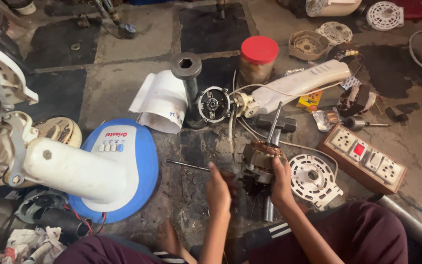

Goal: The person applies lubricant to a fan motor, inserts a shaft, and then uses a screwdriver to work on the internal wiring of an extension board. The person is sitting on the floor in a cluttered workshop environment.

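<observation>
Centrally, low in frame: right hand [280, 183] grips side of fan motor [261, 159], copper windings showing, shaft pointing up. Left hand [219, 190] fingers curled, touching motor's left side; whether gripping, cannot tell. White vented cover [313, 180] just right of motor. Socket board [365, 155] farther right. Blue-white fan base [123, 168] at left. Red-lidded jar [258, 58] upper centre.

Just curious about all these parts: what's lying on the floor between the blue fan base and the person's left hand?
A thin metal rod lies on the floor between the blue fan base and the left hand, in the head view.
</observation>
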